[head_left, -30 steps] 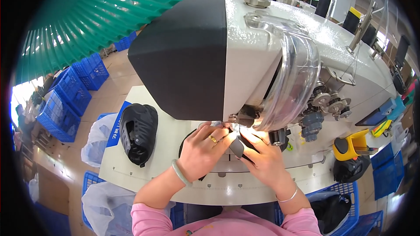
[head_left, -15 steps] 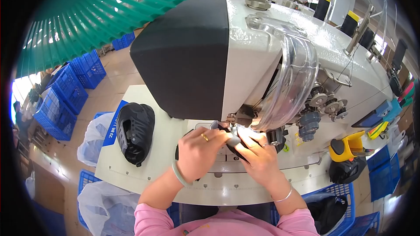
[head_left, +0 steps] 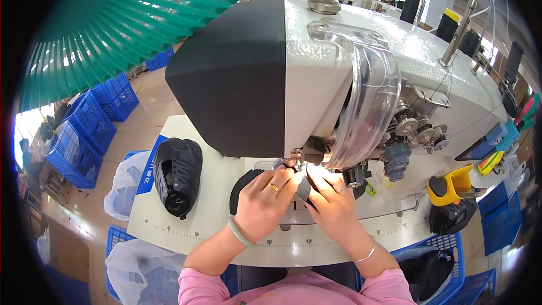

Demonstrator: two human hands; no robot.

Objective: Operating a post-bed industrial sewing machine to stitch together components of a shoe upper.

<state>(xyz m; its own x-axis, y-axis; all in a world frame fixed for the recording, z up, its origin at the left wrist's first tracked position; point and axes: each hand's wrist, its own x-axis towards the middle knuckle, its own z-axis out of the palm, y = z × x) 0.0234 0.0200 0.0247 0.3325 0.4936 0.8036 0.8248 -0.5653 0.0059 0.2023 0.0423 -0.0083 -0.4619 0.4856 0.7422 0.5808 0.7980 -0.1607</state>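
Observation:
At the lit needle area of a large white and black sewing machine point(head_left: 322, 79), both hands work on a dark shoe upper point(head_left: 304, 187). My left hand point(head_left: 261, 203), with a gold ring and a pale bangle, grips it from the left, fingertips close to the presser foot point(head_left: 297, 157). From the right, my right hand point(head_left: 334, 209) pinches the same piece, with a grey part showing between the hands. Most of the upper is hidden beneath my fingers; a black part bulges out left of my left hand. A finished-looking black shoe upper point(head_left: 178, 176) lies on the left of the table.
A green ribbed cover point(head_left: 135, 17) hangs at the upper left. Blue crates point(head_left: 76, 155) stand on the floor at left. Beside the table are crates with white plastic bags point(head_left: 144, 271). A yellow holder point(head_left: 451, 185) sits at right, above another black shoe upper point(head_left: 451, 214).
My left hand has shifted slightly right and down, its fingers now straighter. More of the black upper shows beside it. The whole view has shifted a little.

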